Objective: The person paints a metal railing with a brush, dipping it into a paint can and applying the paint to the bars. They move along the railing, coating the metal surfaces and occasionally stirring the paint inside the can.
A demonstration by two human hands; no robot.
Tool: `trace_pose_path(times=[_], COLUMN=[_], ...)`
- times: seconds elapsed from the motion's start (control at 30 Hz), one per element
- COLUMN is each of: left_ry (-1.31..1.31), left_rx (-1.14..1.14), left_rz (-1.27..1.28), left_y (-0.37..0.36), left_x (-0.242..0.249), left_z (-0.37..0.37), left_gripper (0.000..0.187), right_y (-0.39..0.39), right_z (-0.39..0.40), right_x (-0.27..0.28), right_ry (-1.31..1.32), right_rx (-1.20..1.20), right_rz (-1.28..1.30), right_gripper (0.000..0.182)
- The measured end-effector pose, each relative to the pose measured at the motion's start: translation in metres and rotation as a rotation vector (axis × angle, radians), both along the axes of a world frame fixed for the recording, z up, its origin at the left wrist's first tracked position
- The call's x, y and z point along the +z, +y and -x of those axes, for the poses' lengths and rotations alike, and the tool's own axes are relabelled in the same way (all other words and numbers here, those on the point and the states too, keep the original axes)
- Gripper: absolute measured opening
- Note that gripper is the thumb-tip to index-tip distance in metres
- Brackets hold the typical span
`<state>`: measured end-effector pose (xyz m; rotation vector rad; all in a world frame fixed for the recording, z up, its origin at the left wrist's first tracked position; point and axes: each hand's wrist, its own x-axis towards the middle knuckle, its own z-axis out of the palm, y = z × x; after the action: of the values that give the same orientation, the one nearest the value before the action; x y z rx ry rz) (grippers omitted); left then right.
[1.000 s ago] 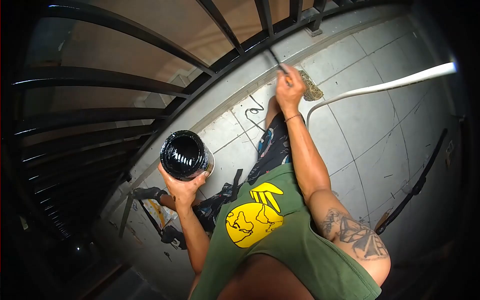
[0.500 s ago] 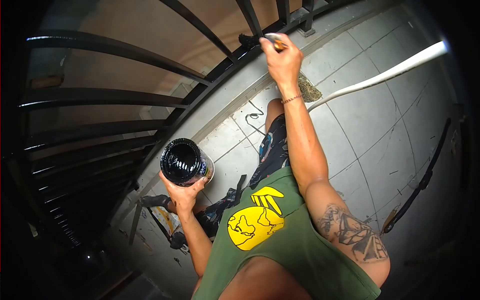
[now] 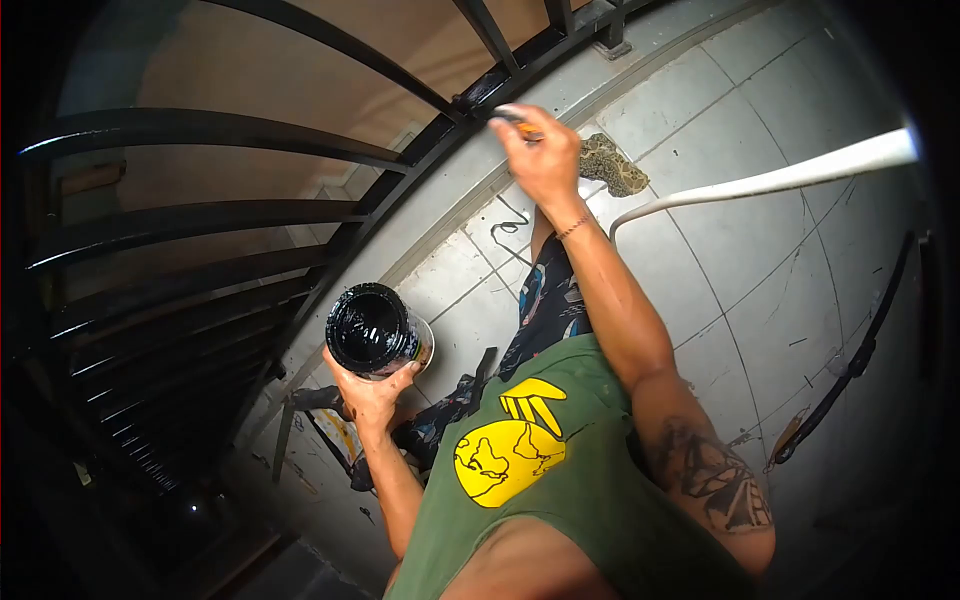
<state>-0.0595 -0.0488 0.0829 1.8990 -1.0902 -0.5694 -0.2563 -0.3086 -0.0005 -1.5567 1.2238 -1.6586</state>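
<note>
**Brush at the railing, paint can held low**

Head view: the right hand [image 3: 540, 150] has its fingers curled tight around a paintbrush [image 3: 508, 114], whose tip meets the lower rail of the black railing [image 3: 470, 95]. The left hand [image 3: 372, 392] cups a paint can [image 3: 375, 330] from beneath, fingers spread partly open around its base (the can is open, its black contents glossy). A crumpled rag [image 3: 610, 163] lies on the tiled floor [image 3: 740, 250], just beside the right hand.

Compared with half a second ago, the right hand has dropped lower and shifted left along the rail; the can sits almost where it was.
</note>
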Motion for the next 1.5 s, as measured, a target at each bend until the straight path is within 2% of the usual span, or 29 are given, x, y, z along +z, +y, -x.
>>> trace_pose_path(times=[0.03, 0.1, 0.13, 0.17, 0.23, 0.27, 0.3, 0.37, 0.43, 0.5, 0.57, 0.63, 0.7, 0.77, 0.83, 0.9, 1.0, 1.07, 1.13, 1.17, 1.23, 1.27, 1.3, 1.4, 1.5], left_ry=[-0.006, -0.016, -0.01, -0.008, -0.03, -0.04, -0.046, -0.041, -0.029, -0.046, -0.057, -0.073, -0.077, -0.05, -0.026, -0.018, -0.059, -0.034, -0.009, -0.013, -0.019, -0.026, -0.032, -0.02, 0.007], left_rx=[-0.003, -0.006, -0.005, -0.005, -0.018, -0.024, -0.034, -0.032, -0.04, -0.036, -0.035, -0.04, -0.052, -0.054, -0.052, -0.043, -0.024, -0.018, -0.009, -0.021, -0.029, -0.019, -0.011, -0.009, 0.002], left_rz=[-0.006, -0.022, -0.031, -0.039, -0.042, -0.051, -0.053, -0.04, -0.024, -0.019, -0.021, -0.024, -0.038, -0.04, -0.044, -0.023, -0.062, -0.039, -0.03, -0.013, 0.0, -0.007, -0.011, -0.016, -0.037], left_y=[-0.001, 0.001, 0.0, -0.001, -0.002, -0.001, -0.001, -0.002, -0.004, -0.005, -0.003, -0.003, -0.002, 0.0, 0.0, -0.001, 0.002, 0.0, 0.003, 0.002, 0.003, 0.003, 0.003, 0.004, 0.003], left_x=[-0.001, 0.001, 0.003, 0.005, 0.008, 0.01, 0.011, 0.013, 0.013, 0.015, 0.012, 0.01, 0.009, 0.009, 0.008, 0.009, 0.011, 0.011, 0.012, 0.011, 0.011, 0.012, 0.013, 0.012, 0.012], left_z=[0.0, 0.0, 0.002, 0.003, 0.004, 0.005, 0.006, 0.005, 0.005, 0.008, 0.007, 0.006, 0.006, 0.006, 0.007, 0.007, 0.003, 0.004, 0.005, 0.005, 0.006, 0.006, 0.006, 0.004, 0.004], left_gripper=[0.102, 0.102, 0.102, 0.102, 0.102, 0.101, 0.101, 0.1, 0.099, 0.099, 0.099, 0.099, 0.1, 0.098, 0.097, 0.096, 0.094, 0.094, 0.094, 0.093, 0.093, 0.093, 0.092, 0.093, 0.094], right_y=[-0.002, -0.003, -0.009, -0.011, -0.019, -0.025, -0.025, -0.031, -0.039, -0.052, -0.064, -0.071, -0.075, -0.068, -0.066, -0.059, -0.041, -0.031, -0.019, -0.021, -0.021, -0.016, -0.016, -0.02, -0.022], right_z=[0.003, 0.006, 0.004, 0.002, 0.002, -0.003, -0.004, -0.007, -0.008, -0.018, -0.024, -0.019, -0.005, 0.004, 0.003, -0.002, -0.011, -0.009, -0.009, -0.011, -0.012, -0.013, -0.019, -0.041, -0.034], right_x=[0.0, -0.004, -0.009, -0.013, -0.023, -0.029, -0.019, -0.002, 0.017, 0.025, 0.037, 0.059, 0.066, 0.071, 0.052, 0.033, 0.003, -0.006, -0.014, -0.018, -0.008, -0.002, 0.007, 0.026, 0.058], right_ry=[-0.002, -0.256, -0.531, -0.539, -0.351, -0.44, -0.441, -0.247, -0.179, -0.188, -0.232, -0.557, -0.855, -1.084, -1.11, -1.01, -0.937, -0.872, -0.608, -0.609, -0.428, -0.227, -0.205, -0.392, -0.905], right_rx=[0.002, -0.106, -0.08, -0.084, -0.211, -0.18, -0.154, -0.226, -0.189, -0.104, -0.026, 0.092, 0.216, 0.204, 0.181, 0.131, -0.027, -0.098, -0.247, -0.246, -0.397, -0.42, -0.41, -0.279, -0.112], right_rz=[-0.001, -0.216, -0.273, -0.275, -0.344, -0.356, -0.37, -0.341, -0.307, -0.347, -0.278, -0.301, -0.204, -0.224, -0.341, -0.517, -0.559, -0.566, -0.53, -0.53, -0.4, -0.348, -0.341, -0.311, -0.28], right_gripper=[0.017, 0.016, 0.017, 0.017, 0.021, 0.021, 0.022, 0.023, 0.025, 0.027, 0.028, 0.022, 0.015, 0.017, 0.019, 0.022, 0.021, 0.021, 0.02, 0.02, 0.018, 0.017, 0.018, 0.019, 0.016])
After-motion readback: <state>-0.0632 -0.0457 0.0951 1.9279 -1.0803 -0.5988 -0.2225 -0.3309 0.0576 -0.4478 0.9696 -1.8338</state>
